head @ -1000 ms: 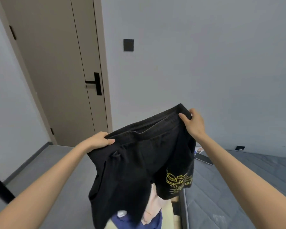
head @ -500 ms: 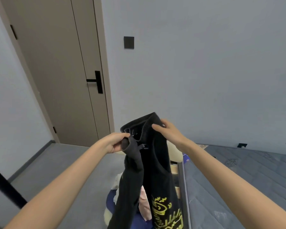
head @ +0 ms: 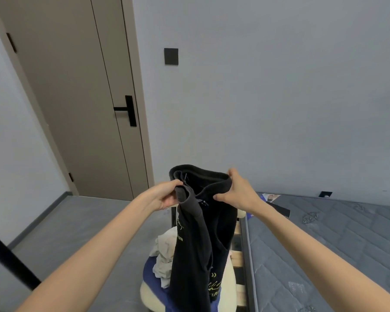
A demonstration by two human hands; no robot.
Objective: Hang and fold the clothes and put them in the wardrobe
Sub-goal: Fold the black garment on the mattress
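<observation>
I hold the black shorts (head: 195, 242) up in the air in front of me, with both hands at the waistband (head: 200, 174). My left hand (head: 164, 195) pinches the left end of the waistband, with the thumb on top and the other fingers curled below the cloth. My right hand (head: 239, 192) grips the right end: its fingers go over the top edge and its thumb presses from the near side. My two hands are near each other, so the shorts are folded together lengthwise and hang down as a long narrow shape. The cloth looks soft and thick, matte black, and the waistband is ribbed and bends in a curve between my hands. Low on the leg there is a yellow print (head: 214, 287). Under the hanging shorts lies a pile of clothes: a wrinkled white piece (head: 164, 251) on a dark blue one (head: 151, 273), all on a round cream seat (head: 149, 298). To the right is a grey quilted mattress (head: 324, 244).
</observation>
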